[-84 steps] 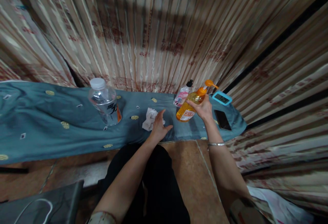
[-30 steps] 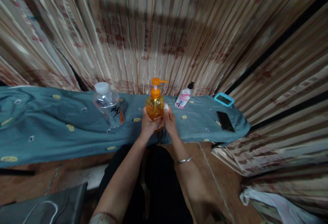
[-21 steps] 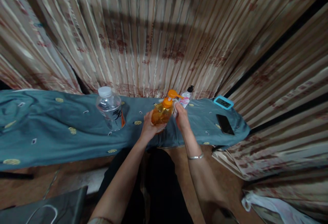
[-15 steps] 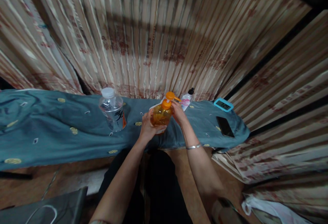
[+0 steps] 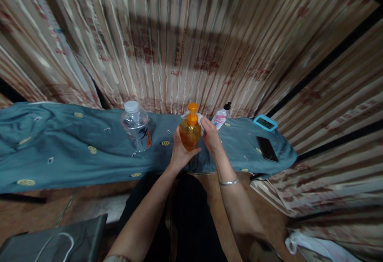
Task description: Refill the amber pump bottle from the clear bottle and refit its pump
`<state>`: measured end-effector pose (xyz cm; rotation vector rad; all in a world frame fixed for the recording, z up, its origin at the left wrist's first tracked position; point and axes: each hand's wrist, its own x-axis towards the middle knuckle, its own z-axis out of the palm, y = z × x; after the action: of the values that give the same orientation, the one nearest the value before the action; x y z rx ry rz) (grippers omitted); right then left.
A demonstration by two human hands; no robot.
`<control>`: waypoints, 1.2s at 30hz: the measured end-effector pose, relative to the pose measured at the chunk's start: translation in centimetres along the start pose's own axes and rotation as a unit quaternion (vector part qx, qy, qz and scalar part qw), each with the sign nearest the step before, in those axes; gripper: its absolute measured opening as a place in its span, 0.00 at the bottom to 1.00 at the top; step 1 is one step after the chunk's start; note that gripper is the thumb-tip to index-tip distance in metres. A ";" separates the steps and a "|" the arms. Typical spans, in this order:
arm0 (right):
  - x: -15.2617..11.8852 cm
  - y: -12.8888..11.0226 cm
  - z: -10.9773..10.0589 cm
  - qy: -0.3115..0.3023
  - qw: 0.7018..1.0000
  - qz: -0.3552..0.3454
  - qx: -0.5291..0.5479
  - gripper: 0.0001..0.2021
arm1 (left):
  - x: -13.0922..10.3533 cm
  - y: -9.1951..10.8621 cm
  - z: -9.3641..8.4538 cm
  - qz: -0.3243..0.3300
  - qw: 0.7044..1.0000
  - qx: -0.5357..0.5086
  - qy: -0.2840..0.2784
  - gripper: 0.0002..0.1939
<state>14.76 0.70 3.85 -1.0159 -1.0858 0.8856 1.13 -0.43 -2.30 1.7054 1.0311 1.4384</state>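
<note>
With the left hand [image 5: 180,155] cupped around the orange pump bottle [image 5: 189,129], raised just above the teal cloth [image 5: 74,150], and the right hand [image 5: 211,136] pinching a white tissue [image 5: 200,117] against its shoulder, a firm rub could depress the pump and squirt soap.

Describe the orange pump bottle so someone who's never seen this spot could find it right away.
Look along the long teal cloth spread in front of the striped curtain, to its middle. There the left hand grips the orange pump bottle while the right hand presses a white tissue against it. Its amber body and orange pump set it apart from the clear water bottle on the left.
</note>
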 end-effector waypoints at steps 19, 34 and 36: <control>-7.7 7.5 -3.4 -0.003 0.945 0.004 -0.328 0.24 | 2.4 -0.4 -1.0 -0.061 0.990 -0.029 0.123 0.57; -4.9 3.5 -5.1 0.054 0.937 -0.016 -0.346 0.21 | 2.3 4.6 4.2 -0.005 0.998 -0.061 0.027 0.61; -4.2 3.4 -7.5 0.074 0.937 -0.006 -0.341 0.21 | 2.2 4.9 5.2 0.001 0.998 -0.070 -0.007 0.63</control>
<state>20.78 -3.77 -1.57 -1.6156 -1.2986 0.4006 7.15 -0.76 2.12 1.6141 0.9002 1.4634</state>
